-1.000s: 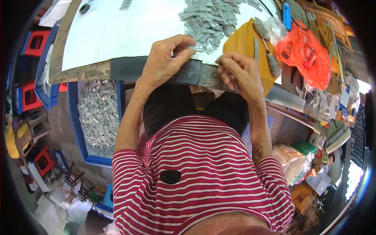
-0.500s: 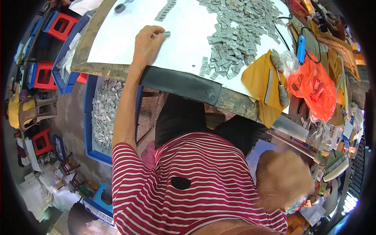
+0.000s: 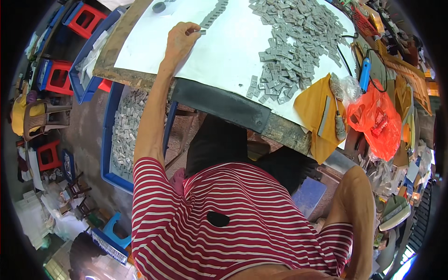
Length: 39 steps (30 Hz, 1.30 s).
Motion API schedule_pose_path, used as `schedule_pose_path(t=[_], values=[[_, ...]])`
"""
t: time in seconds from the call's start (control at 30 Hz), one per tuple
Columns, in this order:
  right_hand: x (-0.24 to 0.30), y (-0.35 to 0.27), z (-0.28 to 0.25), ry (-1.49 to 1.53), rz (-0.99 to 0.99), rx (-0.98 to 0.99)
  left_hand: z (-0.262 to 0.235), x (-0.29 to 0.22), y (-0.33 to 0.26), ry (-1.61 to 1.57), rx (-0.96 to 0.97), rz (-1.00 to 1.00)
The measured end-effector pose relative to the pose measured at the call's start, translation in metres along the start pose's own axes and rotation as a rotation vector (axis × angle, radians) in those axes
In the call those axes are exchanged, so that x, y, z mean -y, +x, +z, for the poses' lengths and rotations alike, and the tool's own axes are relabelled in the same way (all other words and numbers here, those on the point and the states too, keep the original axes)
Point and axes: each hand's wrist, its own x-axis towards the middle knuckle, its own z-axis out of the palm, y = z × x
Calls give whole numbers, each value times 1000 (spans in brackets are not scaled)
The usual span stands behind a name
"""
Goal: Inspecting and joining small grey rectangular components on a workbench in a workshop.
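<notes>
My left hand (image 3: pixel 180 43) is over the white sheet on the table, thumb and fingers pinched on a small flat grey piece (image 3: pixel 202 32). Just beyond the fingertips runs a slanting row of similar grey pieces (image 3: pixel 215 13), set side by side. To the right spreads a big loose heap of the same grey pieces (image 3: pixel 289 56), a few lying apart at its near edge. On my right side the arm is bent, its elbow (image 3: pixel 357 176) raised beside my body. The forearm runs out at the lower edge, so my right hand is out of sight.
Left of the table, a blue crate (image 3: pixel 106 154) holds many grey pieces. A roll of tape (image 3: pixel 159 7) lies at the far left of the white sheet. At right are a brown envelope (image 3: pixel 312 105), a wire-handled brush (image 3: pixel 337 109), a blue corded tool (image 3: pixel 365 73) and a red plastic bag (image 3: pixel 375 116).
My left hand, pinching the grey piece, has moved closer to the row. The right arm, blurred before, now shows as a sharp bent elbow. The whole view has shifted slightly.
</notes>
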Motion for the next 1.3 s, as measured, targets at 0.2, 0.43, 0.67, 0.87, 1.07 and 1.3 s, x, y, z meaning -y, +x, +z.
schedule_pose_path(t=[0.2,0.43,0.67,0.87,1.07,1.3], values=[[-2,-5,-2,-52,-15,30,3,2,2,-28,-17,-35],[-1,-16,1,-117,-29,32,10,5,6,26,-18,-18],[6,-27,12,-168,-4,-4,14,-3,2,90,-125,78],[13,-25,19,-221,-4,-6,25,-66,-34,-70,216,78],[17,-19,23,-315,31,-19,51,-107,-55,-123,551,298],[-7,-80,66,-711,242,-702,46,-110,-58,-50,636,223]])
